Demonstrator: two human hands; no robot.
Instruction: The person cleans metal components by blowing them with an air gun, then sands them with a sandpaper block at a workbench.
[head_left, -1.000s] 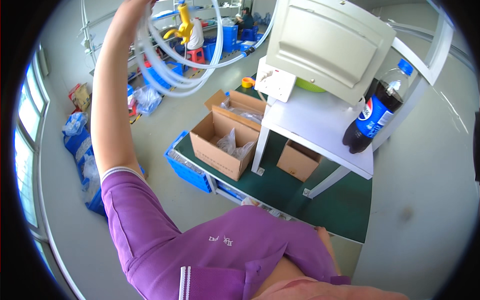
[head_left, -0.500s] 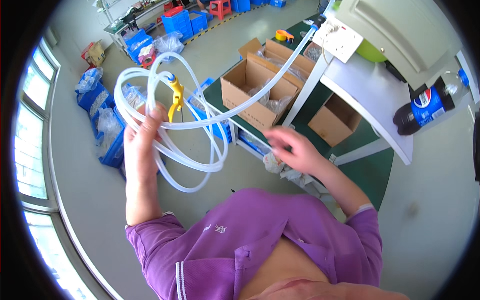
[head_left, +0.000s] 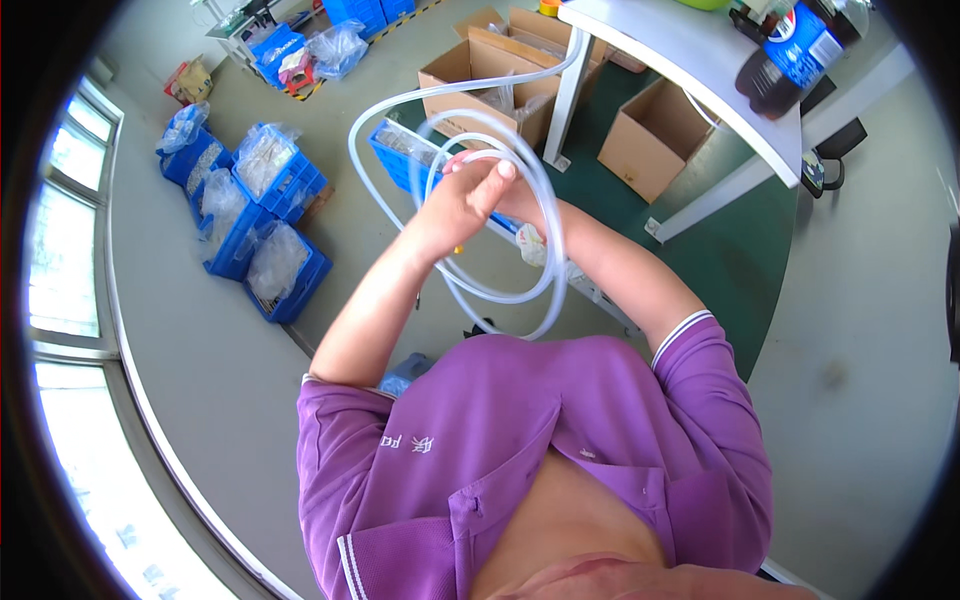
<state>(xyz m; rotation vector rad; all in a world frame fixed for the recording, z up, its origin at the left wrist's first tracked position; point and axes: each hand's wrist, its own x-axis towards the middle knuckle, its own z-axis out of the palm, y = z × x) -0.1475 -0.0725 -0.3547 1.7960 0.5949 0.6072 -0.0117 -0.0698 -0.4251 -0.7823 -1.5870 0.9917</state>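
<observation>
A translucent white hose (head_left: 555,235) hangs in several loose loops before my chest. My left hand (head_left: 465,205) is closed around the top of the loops, thumb uppermost. Close against it is my right hand (head_left: 522,204), mostly covered by the left hand and the hose, its fingers hidden. From the loops one length of hose bends left, then runs back toward the white shelf's leg. Just a small yellow bit of the blow gun (head_left: 459,249) shows below my left wrist.
Open cardboard boxes (head_left: 440,72) stand on the green tabletop (head_left: 725,265) ahead. A white shelf (head_left: 690,52) at right carries a dark drink bottle (head_left: 790,65). Blue crates (head_left: 320,262) holding plastic bags line the floor at left, near the windows.
My left hand has moved right and up with the coiled hose. My right hand has come in from the right to meet it. The blow gun has dropped mostly out of sight.
</observation>
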